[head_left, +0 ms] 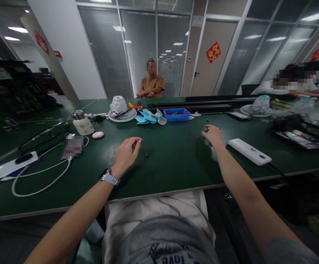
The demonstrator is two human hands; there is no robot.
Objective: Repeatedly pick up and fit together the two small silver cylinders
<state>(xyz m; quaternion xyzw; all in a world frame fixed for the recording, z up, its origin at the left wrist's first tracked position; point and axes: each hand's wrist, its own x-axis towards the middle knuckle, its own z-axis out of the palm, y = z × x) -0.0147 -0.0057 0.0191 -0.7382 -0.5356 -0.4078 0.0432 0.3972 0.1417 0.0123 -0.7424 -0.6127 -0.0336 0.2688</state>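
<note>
My left hand (128, 152), with a watch (110, 177) at the wrist, hovers above the green table (170, 165). Its fingers curl in toward the thumb, and whatever they hold is too hidden to name. Just right of it, a tiny dark piece (147, 155) lies on the tabletop. My right hand (213, 135) is farther out to the right, fingers bent down around something small and greyish that I cannot make out. A white power strip (249, 151) lies to the right of that hand.
Along the back stand a white fan part (119, 106), light-blue fan blades (148, 117) and a blue basket (176, 115) of small things. A bottle (82, 123), a pink oval case (98, 135) and a white cable (42, 194) are at left. A person (151, 82) sits opposite.
</note>
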